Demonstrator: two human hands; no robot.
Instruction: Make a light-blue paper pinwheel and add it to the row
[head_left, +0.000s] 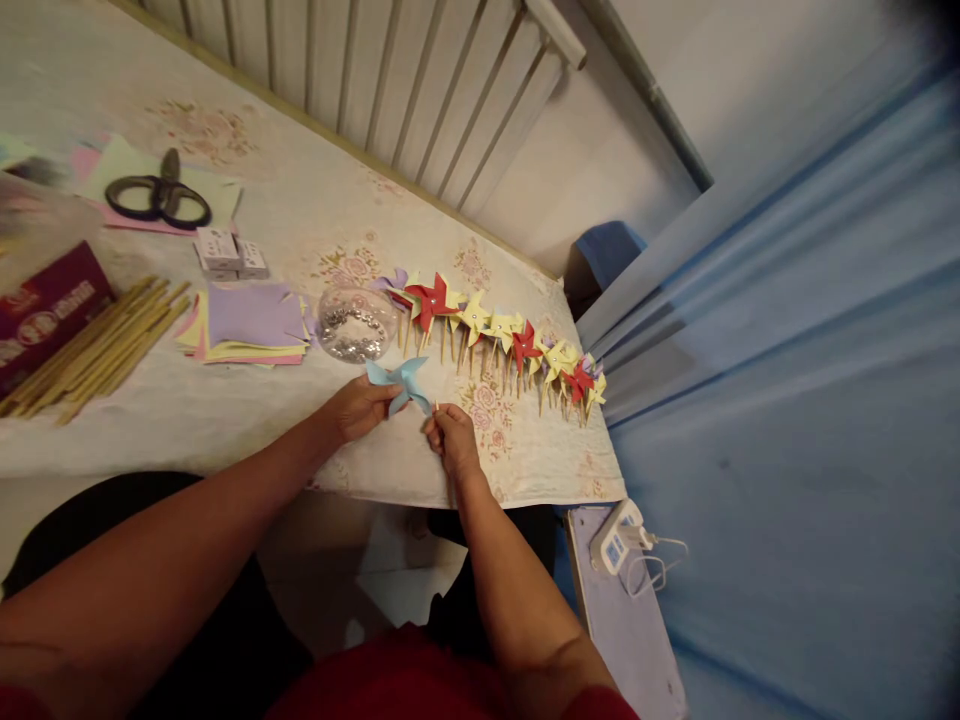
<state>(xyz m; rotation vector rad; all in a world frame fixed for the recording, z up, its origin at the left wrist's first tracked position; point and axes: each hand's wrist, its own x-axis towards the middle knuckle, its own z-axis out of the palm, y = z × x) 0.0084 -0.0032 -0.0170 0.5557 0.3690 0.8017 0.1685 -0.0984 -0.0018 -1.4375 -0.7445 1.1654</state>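
A light-blue paper pinwheel is pinched at its left side between the thumb and fingers of my left hand. My right hand is closed just to the right of the pinwheel, close to its lower right blade. The pale tip of a thin stick shows above its fingers; the rest is hidden by the hand. Just beyond my left hand sits a round clear container of small shiny metal pieces. A row of finished pinwheels in red, yellow and purple lies on the table past my right hand.
Left on the flowered tablecloth are stacked paper squares, small white boxes, black-handled scissors on more paper, and a bundle of thin sticks beside a dark red package. A blue curtain hangs at right, near a power strip.
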